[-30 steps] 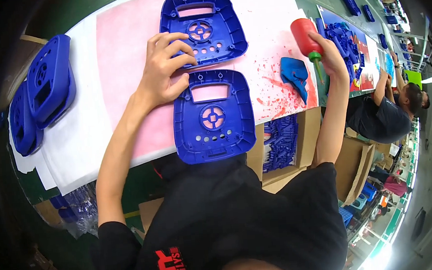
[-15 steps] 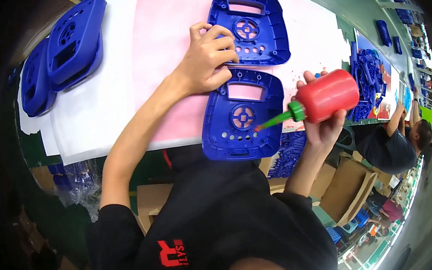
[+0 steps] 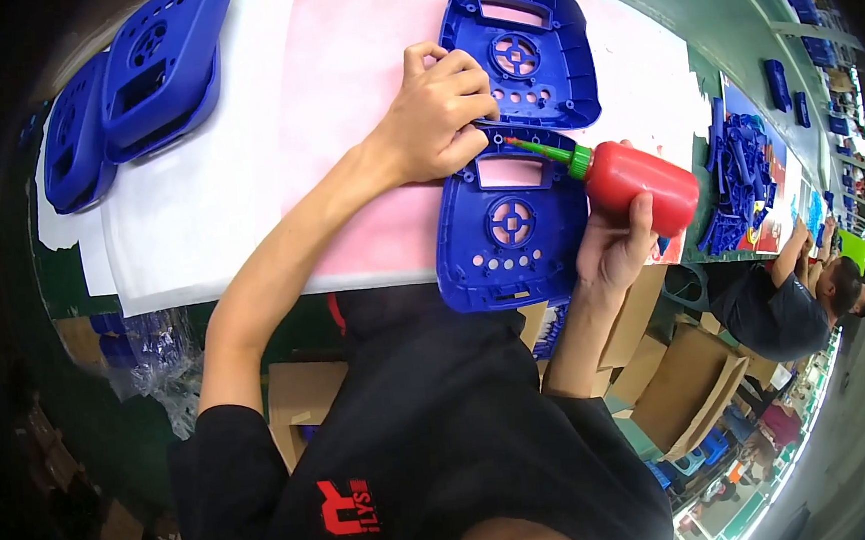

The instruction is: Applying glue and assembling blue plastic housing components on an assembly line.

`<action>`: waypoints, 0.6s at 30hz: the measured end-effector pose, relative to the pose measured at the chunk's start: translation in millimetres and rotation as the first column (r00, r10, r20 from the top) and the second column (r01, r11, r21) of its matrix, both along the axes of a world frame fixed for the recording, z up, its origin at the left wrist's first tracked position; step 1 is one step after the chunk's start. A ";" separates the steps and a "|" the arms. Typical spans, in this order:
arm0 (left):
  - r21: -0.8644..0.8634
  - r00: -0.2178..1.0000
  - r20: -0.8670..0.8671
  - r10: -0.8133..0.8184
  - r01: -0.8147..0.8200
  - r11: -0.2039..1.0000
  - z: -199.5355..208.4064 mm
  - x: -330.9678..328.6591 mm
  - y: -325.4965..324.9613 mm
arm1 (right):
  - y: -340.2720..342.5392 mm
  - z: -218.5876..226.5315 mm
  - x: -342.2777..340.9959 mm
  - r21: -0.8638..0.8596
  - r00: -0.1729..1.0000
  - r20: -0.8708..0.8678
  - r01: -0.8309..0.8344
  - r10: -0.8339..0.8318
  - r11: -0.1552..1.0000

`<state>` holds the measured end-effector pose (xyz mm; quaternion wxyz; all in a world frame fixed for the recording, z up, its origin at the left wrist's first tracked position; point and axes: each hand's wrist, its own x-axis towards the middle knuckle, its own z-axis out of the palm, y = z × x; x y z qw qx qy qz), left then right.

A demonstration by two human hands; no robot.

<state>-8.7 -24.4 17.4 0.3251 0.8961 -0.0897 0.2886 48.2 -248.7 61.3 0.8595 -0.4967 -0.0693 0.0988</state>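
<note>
Two blue plastic housings lie inside-up on the bench, one behind the other. The near housing (image 3: 492, 256) juts over the bench's front edge; the far housing (image 3: 568, 80) almost touches it. My left hand (image 3: 442, 114) is curled over the corner where they meet, thumb at the near one's upper left and fingers at the far one's lower left; its fingertips are partly hidden. In my right hand (image 3: 616, 247) is a red squeeze bottle (image 3: 642, 185) with a green nozzle, tilted left. Its reddish tip hovers at or just above the near housing's top edge, beside my left thumb.
Stacked blue housings (image 3: 153, 79) stand at the far left. White and pink sheets (image 3: 348, 216) cover the bench, with red specks on the right. A pile of small blue parts (image 3: 742, 178) lies at the right. Below are cardboard boxes (image 3: 687, 388); a co-worker (image 3: 786, 305) sits at far right.
The bottle has moved up and left, its tip going from the near housing's lower holes to its top edge. The left hand keeps its place on the housings while the whole view shifts slightly.
</note>
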 end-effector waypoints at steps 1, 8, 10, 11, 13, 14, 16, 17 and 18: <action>-0.007 1.000 -0.007 0.001 -0.001 1.000 0.1 0.0 0.2 | 0.8 -1.8 0.6 -0.037 0.998 -0.041 0.042 -0.044 0.998; -0.019 0.999 -0.030 -0.014 0.014 1.000 0.0 -0.3 0.2 | -4.7 -6.9 6.1 0.016 0.988 -0.140 0.070 -0.067 0.997; -0.022 1.000 -0.023 -0.016 0.015 1.000 -0.1 -0.4 0.8 | -2.1 -6.0 3.1 0.029 0.993 -0.104 0.067 -0.064 0.997; -0.027 1.000 -0.016 -0.018 0.017 0.999 -0.4 -0.6 1.0 | -1.5 -5.8 1.4 0.041 0.996 -0.066 0.064 -0.062 0.997; -0.028 1.000 -0.011 -0.015 0.014 1.000 -0.3 -0.3 0.7 | -3.4 -5.2 -2.0 0.017 0.999 -0.030 0.020 -0.019 1.000; -0.028 1.000 -0.005 -0.013 0.013 1.000 -0.4 -0.3 0.6 | -3.7 -5.3 -2.8 -0.008 1.000 0.005 -0.023 0.023 1.000; -0.022 1.000 -0.015 -0.013 0.012 1.000 0.5 -0.1 -0.2 | -3.1 -4.6 -3.2 -0.066 0.999 0.002 -0.040 0.040 0.997; -0.016 1.000 -0.023 -0.011 0.010 1.000 0.9 0.0 -0.5 | -3.0 -4.5 -3.1 -0.124 0.998 -0.001 -0.059 0.059 0.991; -0.018 1.000 -0.023 -0.011 0.011 1.000 0.6 0.2 -0.3 | -3.3 -5.6 -1.9 -0.127 0.998 -0.001 -0.058 0.059 0.990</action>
